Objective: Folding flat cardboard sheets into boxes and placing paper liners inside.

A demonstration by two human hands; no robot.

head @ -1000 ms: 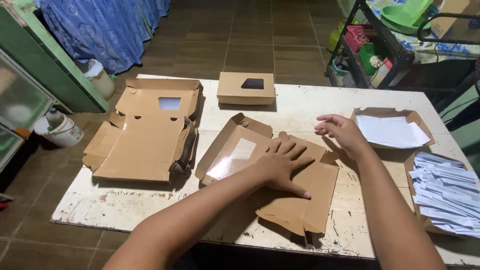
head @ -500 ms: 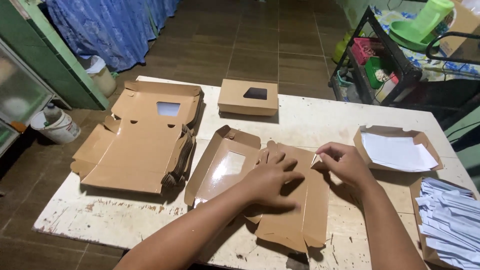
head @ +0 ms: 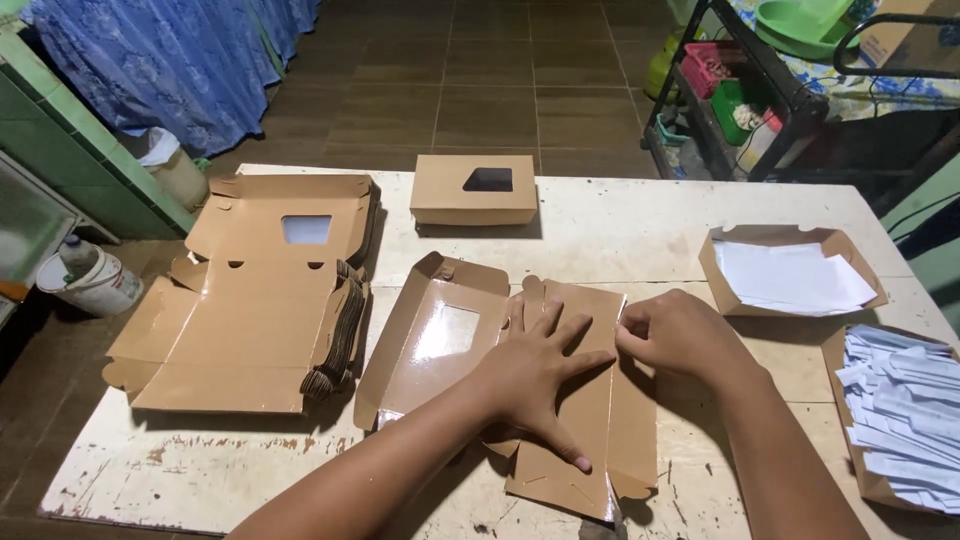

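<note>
Worn white table [head: 620, 215], left hand [head: 535, 375] spread flat on unfolded box [head: 590, 430], right hand [head: 680, 335] pinching its side flap, flat stack [head: 250, 300] left, bare tabletop beyond both hands

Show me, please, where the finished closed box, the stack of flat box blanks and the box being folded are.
Finished closed box [head: 440, 195]: head view, on its brown top left of the window.
Stack of flat box blanks [head: 240, 330]: head view, on the top blank's middle panel.
Box being folded [head: 590, 440]: head view, on its flat base panel.
</note>
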